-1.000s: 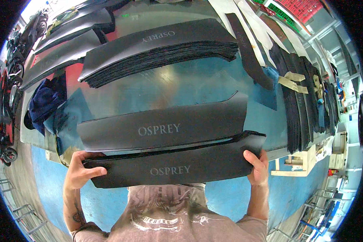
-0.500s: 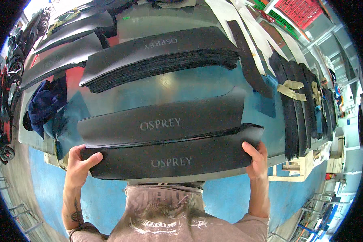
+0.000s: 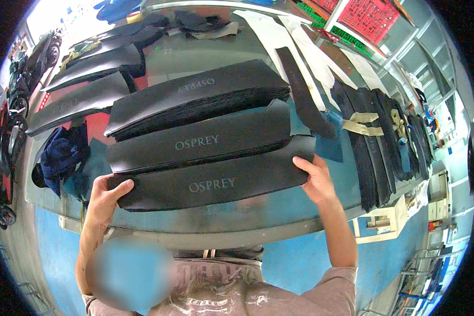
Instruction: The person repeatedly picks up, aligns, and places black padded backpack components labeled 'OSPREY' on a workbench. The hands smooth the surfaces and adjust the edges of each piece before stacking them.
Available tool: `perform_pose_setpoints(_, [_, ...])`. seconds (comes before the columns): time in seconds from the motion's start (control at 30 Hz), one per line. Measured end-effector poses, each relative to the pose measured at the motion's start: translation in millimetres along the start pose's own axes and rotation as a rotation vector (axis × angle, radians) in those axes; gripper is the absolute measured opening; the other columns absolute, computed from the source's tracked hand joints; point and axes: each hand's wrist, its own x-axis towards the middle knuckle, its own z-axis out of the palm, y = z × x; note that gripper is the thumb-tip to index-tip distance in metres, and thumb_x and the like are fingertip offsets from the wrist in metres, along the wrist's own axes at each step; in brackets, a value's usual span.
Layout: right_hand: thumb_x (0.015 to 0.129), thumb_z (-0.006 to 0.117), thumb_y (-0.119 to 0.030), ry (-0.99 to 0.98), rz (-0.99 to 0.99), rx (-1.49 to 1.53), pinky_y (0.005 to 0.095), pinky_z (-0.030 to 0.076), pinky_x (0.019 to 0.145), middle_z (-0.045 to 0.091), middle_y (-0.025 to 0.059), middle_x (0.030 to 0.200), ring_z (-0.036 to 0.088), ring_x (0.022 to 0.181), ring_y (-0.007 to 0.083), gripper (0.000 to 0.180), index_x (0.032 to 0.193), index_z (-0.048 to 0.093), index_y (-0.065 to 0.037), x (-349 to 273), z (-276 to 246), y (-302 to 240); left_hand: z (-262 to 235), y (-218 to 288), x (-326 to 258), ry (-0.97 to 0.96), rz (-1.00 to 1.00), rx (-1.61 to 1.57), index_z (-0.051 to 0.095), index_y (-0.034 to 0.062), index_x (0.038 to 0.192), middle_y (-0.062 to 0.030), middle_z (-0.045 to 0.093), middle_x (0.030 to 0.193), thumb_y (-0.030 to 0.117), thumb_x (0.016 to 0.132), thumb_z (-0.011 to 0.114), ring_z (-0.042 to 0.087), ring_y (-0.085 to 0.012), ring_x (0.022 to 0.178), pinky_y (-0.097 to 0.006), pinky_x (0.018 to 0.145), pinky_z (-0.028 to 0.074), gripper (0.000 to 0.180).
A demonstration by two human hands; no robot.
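My left hand grips the left end of a long black panel with pale printed lettering, thumb on top. The right end is in my right hand, its thumb also on the upper face. The fingers of both hands are partly hidden beneath. Just beyond the held panel lies a similar black panel, its near edge close to or overlapped by the held one. Past that, a thick stack of black panels rests on the table, its top print facing the other way.
The glass-like table bends across the view. More black stacks and a dark blue cloth bundle lie at left. On the right are a curved black strip, white strips and several tied black bundles. A wooden frame stands below.
Both hands have carried the held panel farther from my body. The panel beyond it now sits against the thick stack, where a gap showed before. The view has shifted slightly.
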Motion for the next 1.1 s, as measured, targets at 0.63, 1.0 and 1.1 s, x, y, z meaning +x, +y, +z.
perform_pose_setpoints(0.63, [0.098, 0.078, -0.013, -0.054, -0.148, -0.223, 0.0380, 0.056, 0.102, 0.073, 0.0127, 0.126, 0.071, 0.114, 0.0220, 0.046, 0.138, 0.060, 0.002, -35, -3, 16, -21, -12, -30, 0.061, -0.029, 0.086, 0.074, -0.0071, 0.118, -0.0046, 0.076, 0.098, 0.013, 0.093, 0.085, 0.069, -0.0093, 0.083, -0.025, 0.076, 0.058, 0.034])
perform_pose_setpoints(1.0, [0.085, 0.091, -0.026, 0.204, -0.872, -1.255, 0.0353, 0.059, 0.079, 0.071, 0.0164, 0.114, 0.071, 0.095, 0.0260, 0.051, 0.124, 0.069, 0.000, -72, 36, -17, 37, 10, -78, 0.481, 0.627, 1.072, 0.073, 0.0031, 0.130, -0.0156, 0.071, 0.138, 0.016, 0.086, 0.086, 0.066, -0.0354, 0.132, -0.044, 0.111, 0.052, 0.048])
perform_pose_setpoints(1.1, [0.090, 0.085, -0.029, -0.255, -0.975, -1.492, 0.0459, 0.058, 0.095, 0.072, 0.0120, 0.123, 0.071, 0.110, 0.0322, 0.038, 0.118, 0.074, -0.007, -83, 66, -4, 72, 3, -62, -0.148, 0.890, 0.984, 0.075, 0.0005, 0.122, -0.0186, 0.066, 0.144, 0.017, 0.080, 0.088, 0.062, -0.0364, 0.137, -0.049, 0.112, 0.053, 0.047])
